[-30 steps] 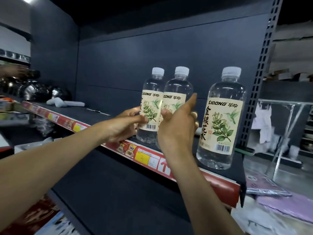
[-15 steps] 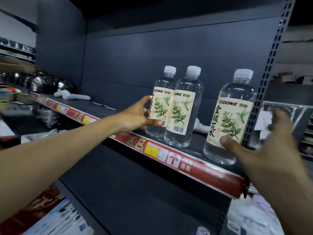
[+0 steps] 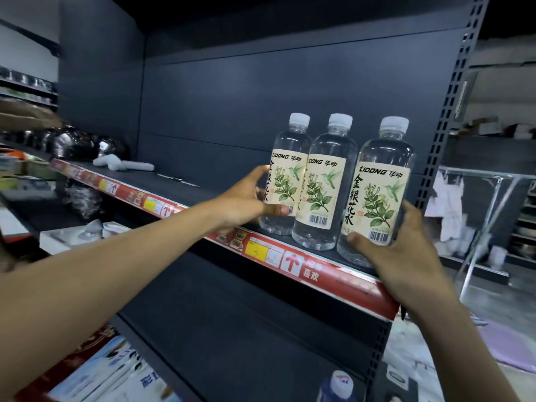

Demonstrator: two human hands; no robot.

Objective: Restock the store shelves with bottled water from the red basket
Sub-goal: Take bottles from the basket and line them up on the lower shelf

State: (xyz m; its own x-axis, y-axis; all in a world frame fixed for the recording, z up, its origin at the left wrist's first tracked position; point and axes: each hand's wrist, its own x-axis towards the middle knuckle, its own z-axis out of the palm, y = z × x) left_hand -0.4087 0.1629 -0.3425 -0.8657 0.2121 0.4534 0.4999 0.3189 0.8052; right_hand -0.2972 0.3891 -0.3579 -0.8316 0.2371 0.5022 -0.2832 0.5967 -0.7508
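- We see a dark grey shelving unit (image 3: 261,111) filling most of the view, with a perforated upright post (image 3: 452,117) along its right side.
- One shelf (image 3: 185,190) runs from the left edge down towards the right, with a red price strip (image 3: 293,264) along its front edge.
- Two bare arms reach in from the bottom of the view towards the right end of that shelf.
- Three clear water bottles with white caps and cream flower labels stand upright in a row there, near the front edge.
- The left hand (image 3: 246,206) grips the left bottle (image 3: 287,181), thumb pressed across the lower label and fingers curled round its far side.
- The right hand (image 3: 406,256) grips the right bottle (image 3: 380,195) low down, thumb on the barcode corner and fingers wrapped round its right side.
- The middle bottle (image 3: 324,184) stands untouched between them, overlapping the left bottle and just beside the right one.
- Further left on the shelf lies a white object (image 3: 124,165); we cannot tell what it is.
- At the bottom edge, a blue bottle's white cap (image 3: 340,380) shows.
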